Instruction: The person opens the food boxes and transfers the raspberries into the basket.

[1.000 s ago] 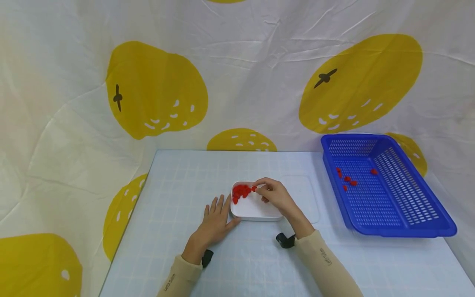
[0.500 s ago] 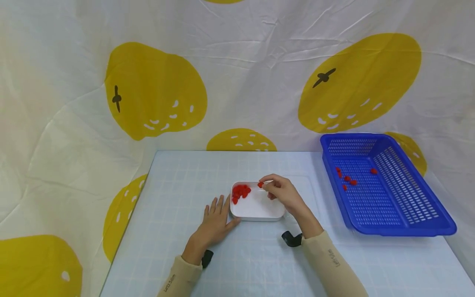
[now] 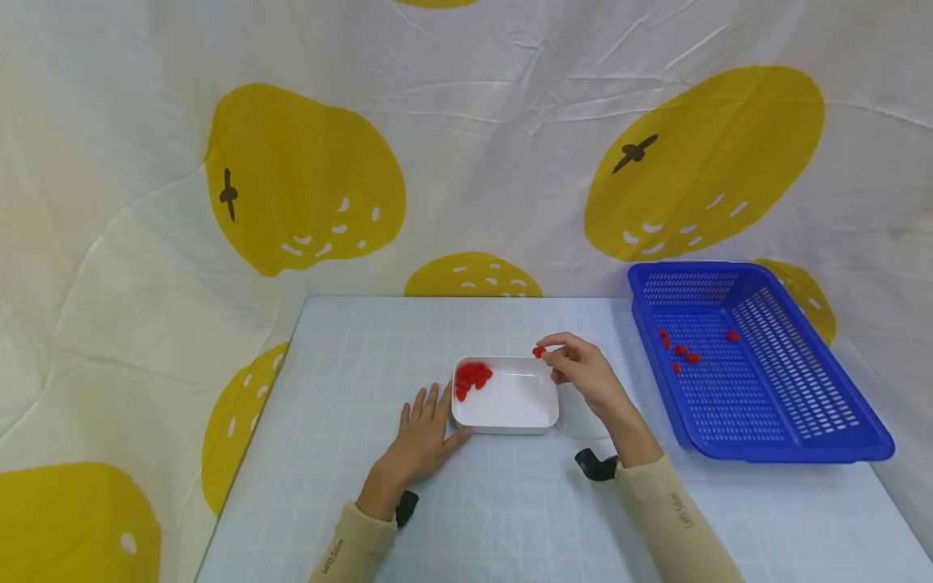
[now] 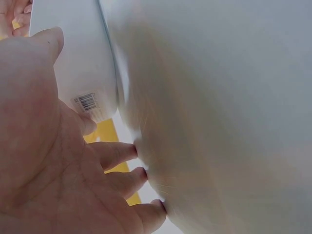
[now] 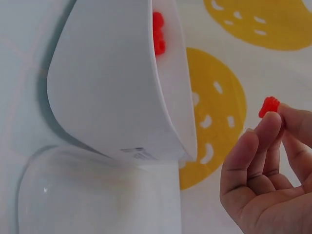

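My right hand (image 3: 589, 379) pinches a small red raspberry (image 5: 269, 107) between thumb and fingertips, held above the far right corner of a white box (image 3: 513, 407). Bunched in that box's far left part are several more raspberries (image 3: 472, 376). With fingers spread, my left hand (image 3: 419, 445) rests on the table, index finger and thumb against the box's left side. The left wrist view shows its palm close beside the box wall, which carries a barcode label (image 4: 87, 101).
A blue plastic basket (image 3: 794, 453) stands at the right, with several loose raspberries (image 3: 692, 358) on its floor. Between box and basket a clear lid (image 5: 73, 195) lies flat on the pale checked table (image 3: 350, 348). A white cloth with yellow fruit prints hangs behind.
My right hand has lifted the raspberry away from the bunch and moved it right, toward the box's far right corner. The left hand has stayed in place.
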A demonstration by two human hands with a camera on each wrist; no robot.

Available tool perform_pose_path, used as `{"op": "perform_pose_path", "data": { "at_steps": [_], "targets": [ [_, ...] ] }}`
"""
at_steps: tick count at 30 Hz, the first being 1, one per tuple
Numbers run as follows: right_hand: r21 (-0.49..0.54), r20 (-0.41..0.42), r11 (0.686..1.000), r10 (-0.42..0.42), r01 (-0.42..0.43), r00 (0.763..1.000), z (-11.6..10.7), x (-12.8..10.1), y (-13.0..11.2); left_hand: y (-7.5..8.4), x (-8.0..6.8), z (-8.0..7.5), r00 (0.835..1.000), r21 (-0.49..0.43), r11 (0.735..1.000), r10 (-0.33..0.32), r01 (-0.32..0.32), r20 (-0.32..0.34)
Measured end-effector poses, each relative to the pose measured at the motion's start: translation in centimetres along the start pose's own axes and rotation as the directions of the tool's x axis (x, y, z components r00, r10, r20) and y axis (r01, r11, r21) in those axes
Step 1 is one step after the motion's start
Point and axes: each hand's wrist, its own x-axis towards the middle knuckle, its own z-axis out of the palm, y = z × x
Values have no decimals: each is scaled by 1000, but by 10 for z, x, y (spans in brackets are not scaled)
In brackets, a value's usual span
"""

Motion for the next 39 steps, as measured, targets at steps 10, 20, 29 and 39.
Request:
{"op": "perform_pose_path", "data": {
  "at_steps": [10,20,29,39],
  "targets": [
    [-19,-62,999,-42,41,997,-29,-4,-3,0,0,-1,1000,4,1000,-2,1,7],
    [-35,-100,996,-81,78,992,-56,-19,-26,0,0,-1,1000,1,1000,1,-1,8],
    [-67,-171,993,-104,93,980,-88,-26,-37,0,-2,-3,1000,-11,1000,15,-15,10],
    [-91,-216,993,-87,69,973,-124,-28,-39,-1,-3,-4,999,-26,999,33,-33,0]
  ]
}}
